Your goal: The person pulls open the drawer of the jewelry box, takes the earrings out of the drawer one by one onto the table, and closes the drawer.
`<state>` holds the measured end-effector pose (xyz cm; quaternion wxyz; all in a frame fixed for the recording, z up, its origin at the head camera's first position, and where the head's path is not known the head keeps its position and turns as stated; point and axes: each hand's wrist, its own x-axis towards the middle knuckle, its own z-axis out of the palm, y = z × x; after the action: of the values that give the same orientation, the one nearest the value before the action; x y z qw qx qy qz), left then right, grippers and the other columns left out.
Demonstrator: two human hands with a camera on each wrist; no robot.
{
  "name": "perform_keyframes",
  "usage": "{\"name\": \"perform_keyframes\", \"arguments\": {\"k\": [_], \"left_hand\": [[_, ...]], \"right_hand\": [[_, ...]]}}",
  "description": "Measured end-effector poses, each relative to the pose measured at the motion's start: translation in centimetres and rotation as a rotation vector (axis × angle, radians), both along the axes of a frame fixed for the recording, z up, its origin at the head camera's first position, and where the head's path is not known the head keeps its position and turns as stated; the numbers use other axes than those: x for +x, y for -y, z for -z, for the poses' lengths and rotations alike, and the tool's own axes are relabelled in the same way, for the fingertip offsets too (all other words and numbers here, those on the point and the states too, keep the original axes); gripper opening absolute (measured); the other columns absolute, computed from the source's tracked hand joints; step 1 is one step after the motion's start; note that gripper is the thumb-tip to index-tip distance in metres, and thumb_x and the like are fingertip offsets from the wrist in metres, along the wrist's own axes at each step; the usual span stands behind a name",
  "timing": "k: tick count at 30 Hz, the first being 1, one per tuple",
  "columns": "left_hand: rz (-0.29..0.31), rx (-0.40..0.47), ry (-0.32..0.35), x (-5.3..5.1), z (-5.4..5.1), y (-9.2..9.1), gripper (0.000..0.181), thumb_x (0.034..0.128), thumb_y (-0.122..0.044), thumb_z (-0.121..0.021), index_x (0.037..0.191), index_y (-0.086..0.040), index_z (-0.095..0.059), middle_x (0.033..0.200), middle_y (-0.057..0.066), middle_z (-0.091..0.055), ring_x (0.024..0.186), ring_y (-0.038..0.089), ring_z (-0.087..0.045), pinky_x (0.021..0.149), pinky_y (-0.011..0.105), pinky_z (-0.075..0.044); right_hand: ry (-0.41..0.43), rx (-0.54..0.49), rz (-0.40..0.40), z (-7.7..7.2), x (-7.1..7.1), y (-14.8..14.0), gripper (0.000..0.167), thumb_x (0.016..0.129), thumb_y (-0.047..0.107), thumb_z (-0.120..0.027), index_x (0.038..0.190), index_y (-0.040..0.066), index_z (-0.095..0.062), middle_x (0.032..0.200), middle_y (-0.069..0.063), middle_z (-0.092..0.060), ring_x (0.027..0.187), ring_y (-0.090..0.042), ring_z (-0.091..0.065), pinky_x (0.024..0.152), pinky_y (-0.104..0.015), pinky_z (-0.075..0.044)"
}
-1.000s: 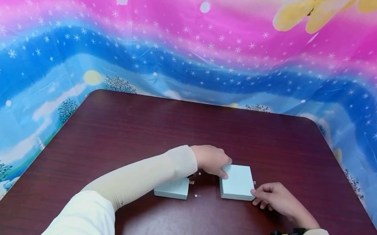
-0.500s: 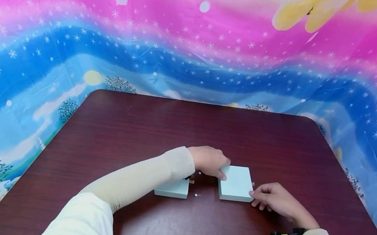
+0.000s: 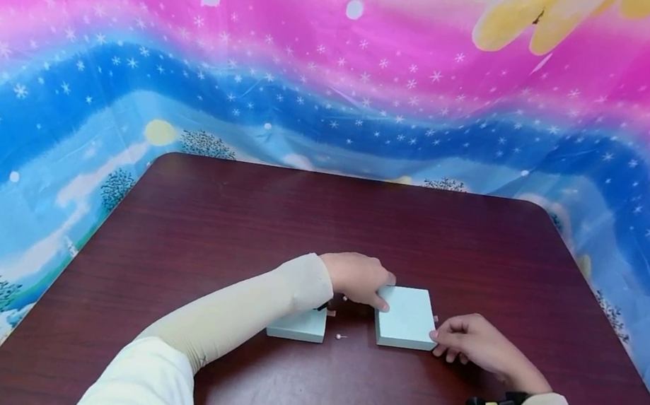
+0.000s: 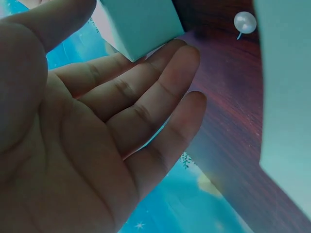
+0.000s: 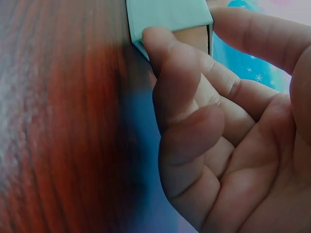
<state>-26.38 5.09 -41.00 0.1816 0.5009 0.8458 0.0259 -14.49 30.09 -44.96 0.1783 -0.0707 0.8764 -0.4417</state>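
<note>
A flat pale-green box [image 3: 407, 318] lies on the dark red table. My left hand [image 3: 356, 278] grips its far left corner, thumb on the near side and fingers behind. In the left wrist view the box [image 4: 143, 26] sits between the thumb and fingers of my left hand [image 4: 97, 116]. My right hand [image 3: 478, 344] pinches the box's near right corner. The right wrist view shows the box [image 5: 170, 13] between the thumb and curled fingers of my right hand [image 5: 228, 116]; a light brown strip shows in its side.
A second pale-green box [image 3: 296, 330], partly under my left forearm, lies to the left. Between the boxes are a pearl-headed stud [image 3: 340, 337] and another small white bead [image 3: 345, 298]. A patterned cloth [image 3: 340, 112] hangs behind the table [image 3: 322, 216].
The held box has shifted slightly left and toward me, with my left hand moving left along with it. My right hand has barely moved and keeps its pinch.
</note>
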Motion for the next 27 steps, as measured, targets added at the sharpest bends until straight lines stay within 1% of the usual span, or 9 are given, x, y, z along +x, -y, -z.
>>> {"name": "perform_keyframes", "arguments": {"k": [5, 9, 13, 20, 23, 27], "left_hand": [[0.009, -0.004, -0.008, 0.1, -0.1, 0.1, 0.030, 0.0932, -0.046, -0.063, 0.107, -0.019, -0.061, 0.082, -0.006, -0.060, 0.073, 0.009, -0.054, 0.071, 0.027, -0.043], [0.012, 0.002, 0.006, 0.1, -0.1, 0.1, 0.029, 0.0931, -0.045, -0.064, 0.106, -0.019, -0.061, 0.082, -0.005, -0.060, 0.071, 0.009, -0.054, 0.070, 0.026, -0.043], [0.004, 0.012, 0.036, 0.0, -0.1, 0.3, 0.027, 0.0946, -0.041, -0.063, 0.109, -0.019, -0.061, 0.084, -0.005, -0.060, 0.070, 0.009, -0.055, 0.070, 0.025, -0.043], [0.012, 0.039, 0.051, -0.3, 0.2, 0.5, 0.025, 0.0959, -0.034, -0.063, 0.115, -0.018, -0.061, 0.089, -0.007, -0.059, 0.068, 0.008, -0.055, 0.071, 0.023, -0.043], [0.008, 0.059, 0.073, -0.4, 0.4, 0.7, 0.026, 0.0958, -0.034, -0.064, 0.116, -0.017, -0.061, 0.089, -0.007, -0.059, 0.065, 0.007, -0.056, 0.070, 0.023, -0.044], [-0.007, 0.080, 0.114, -0.5, 0.5, 1.1, 0.026, 0.0959, -0.034, -0.064, 0.116, -0.018, -0.060, 0.085, -0.006, -0.059, 0.061, 0.008, -0.055, 0.070, 0.023, -0.044]], "right_hand": [[-0.011, 0.007, -0.024, -0.2, 0.0, 0.0, 0.023, 0.096, 0.026, -0.064, 0.089, 0.006, -0.073, 0.081, -0.009, -0.069, 0.066, -0.026, -0.061, 0.055, -0.034, -0.049], [-0.011, 0.010, -0.026, -0.3, -0.1, 0.0, 0.023, 0.095, 0.027, -0.065, 0.091, 0.006, -0.073, 0.081, -0.008, -0.069, 0.066, -0.025, -0.061, 0.055, -0.034, -0.049], [-0.008, 0.007, -0.024, -0.3, -0.1, 0.0, 0.023, 0.095, 0.026, -0.065, 0.091, 0.006, -0.073, 0.081, -0.008, -0.069, 0.066, -0.025, -0.061, 0.056, -0.035, -0.050], [-0.017, 0.005, -0.039, -0.1, -0.1, 0.1, 0.022, 0.095, 0.027, -0.065, 0.089, 0.007, -0.073, 0.081, -0.008, -0.068, 0.066, -0.025, -0.061, 0.056, -0.035, -0.050], [-0.015, 0.001, -0.043, -0.1, -0.1, 0.1, 0.022, 0.095, 0.027, -0.065, 0.089, 0.007, -0.073, 0.080, -0.008, -0.068, 0.066, -0.025, -0.061, 0.055, -0.035, -0.049], [-0.006, -0.015, -0.049, -0.1, -0.2, 0.2, 0.022, 0.095, 0.026, -0.066, 0.089, 0.007, -0.073, 0.081, -0.009, -0.068, 0.066, -0.026, -0.061, 0.055, -0.035, -0.049]]}}
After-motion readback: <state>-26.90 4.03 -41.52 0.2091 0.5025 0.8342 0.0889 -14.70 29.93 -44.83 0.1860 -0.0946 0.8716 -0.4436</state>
